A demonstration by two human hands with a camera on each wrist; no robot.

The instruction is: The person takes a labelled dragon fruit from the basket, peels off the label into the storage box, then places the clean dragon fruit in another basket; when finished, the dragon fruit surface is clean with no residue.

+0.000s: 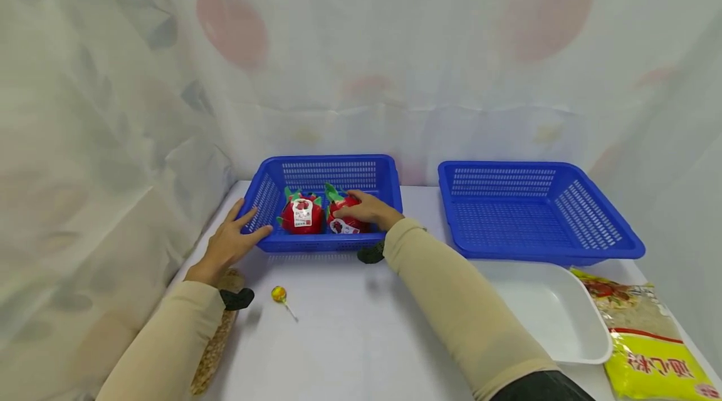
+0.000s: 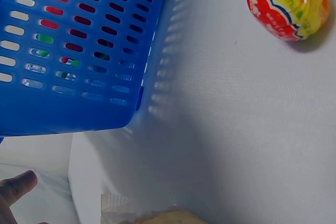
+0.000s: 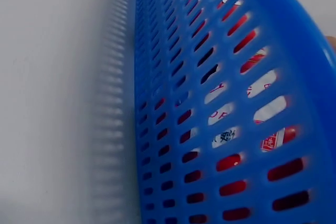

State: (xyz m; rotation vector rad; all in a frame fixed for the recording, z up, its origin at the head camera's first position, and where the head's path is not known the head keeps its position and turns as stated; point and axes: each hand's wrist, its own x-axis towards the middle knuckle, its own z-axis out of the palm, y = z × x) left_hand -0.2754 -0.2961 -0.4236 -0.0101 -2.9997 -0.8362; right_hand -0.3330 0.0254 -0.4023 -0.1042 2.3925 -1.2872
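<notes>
Blue plastic, perforated on its walls, marks the fruit basket (image 1: 316, 243), from which we give every place below. Two red dragon fruits lie inside it: the labelled left fruit (image 1: 301, 216) near the basket's middle, and the right fruit (image 1: 345, 226) just beside it, towards the basket's right wall.

We find the right hand (image 1: 368, 208) entering over the basket's front right rim and grasping the right fruit, thumb across its near face and fingers over its top. This is the governing relation: the fruit lies to the left of that wrist, below the palm. Its body is nearly round; we read its long axis from the green leafy tip, which points towards the basket's back wall. The right hand is plainly the nearer one.

We record the left hand (image 1: 227, 244) at the basket's left rim, fingers spread and thumb extended, holding nothing; firm contact we cannot confirm. The left fruit is the nearer to it, with the basket's left wall between.

On the desk (image 1: 344, 344), we note a lollipop (image 1: 279, 294) in front of the basket, and an empty blue basket (image 1: 507, 222) to its right, well apart.
</notes>
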